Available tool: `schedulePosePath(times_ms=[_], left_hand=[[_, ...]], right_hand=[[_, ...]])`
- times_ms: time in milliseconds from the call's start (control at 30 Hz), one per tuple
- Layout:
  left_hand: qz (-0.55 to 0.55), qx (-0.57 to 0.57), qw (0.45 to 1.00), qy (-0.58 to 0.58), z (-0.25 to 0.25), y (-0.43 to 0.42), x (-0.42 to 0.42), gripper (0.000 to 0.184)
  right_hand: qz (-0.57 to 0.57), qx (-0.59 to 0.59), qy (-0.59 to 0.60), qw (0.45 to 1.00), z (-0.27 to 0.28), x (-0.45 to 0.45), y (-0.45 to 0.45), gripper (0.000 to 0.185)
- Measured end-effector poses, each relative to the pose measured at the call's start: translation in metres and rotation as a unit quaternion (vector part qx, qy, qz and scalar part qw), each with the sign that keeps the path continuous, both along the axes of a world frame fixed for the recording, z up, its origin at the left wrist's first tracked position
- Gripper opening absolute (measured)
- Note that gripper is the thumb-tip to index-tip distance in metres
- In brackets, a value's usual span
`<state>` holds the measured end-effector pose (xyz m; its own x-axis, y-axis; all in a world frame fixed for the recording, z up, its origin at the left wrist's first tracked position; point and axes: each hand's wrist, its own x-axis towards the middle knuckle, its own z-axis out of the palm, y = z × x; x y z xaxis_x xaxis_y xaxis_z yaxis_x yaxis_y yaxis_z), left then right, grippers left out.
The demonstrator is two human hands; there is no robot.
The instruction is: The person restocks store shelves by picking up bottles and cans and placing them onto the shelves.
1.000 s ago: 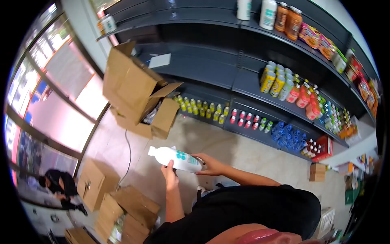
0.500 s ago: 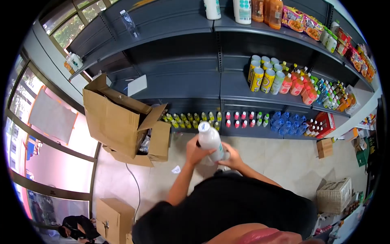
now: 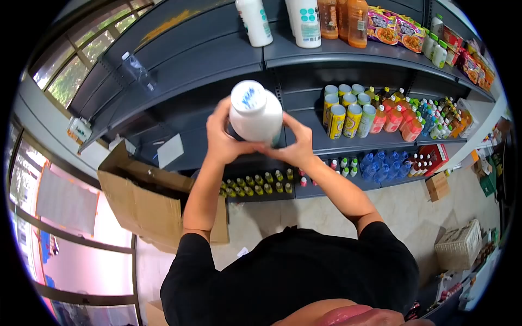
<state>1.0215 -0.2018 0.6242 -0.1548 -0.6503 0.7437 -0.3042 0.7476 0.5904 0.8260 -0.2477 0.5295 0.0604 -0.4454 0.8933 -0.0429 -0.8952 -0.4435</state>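
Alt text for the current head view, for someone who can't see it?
A person's left hand and right hand hold a white bottle, cap toward the viewer, in front of dark shelves. Similar bottles stand at the top, with cans lower on the right; a cardboard box sits at lower left.

daylight: glass panes left of left grip, pinkish-white glare | dim: shelving recesses beyond right grip | shadow: soft, on floor below both | blur: bottle-cap lettering smeared between grips | distortion: fisheye, shelves bowed, black rounded corners
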Motion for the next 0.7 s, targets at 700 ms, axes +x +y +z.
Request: schedulePosePath(times_ms=[700], left_hand=[[-0.002, -0.114, 0.992, 0.058, 0.054, -0.257, 0.016, 0.059]], right_hand=[[-0.255, -0.033, -0.072, 0.964, 0.129, 0.064, -0.219, 0.099]])
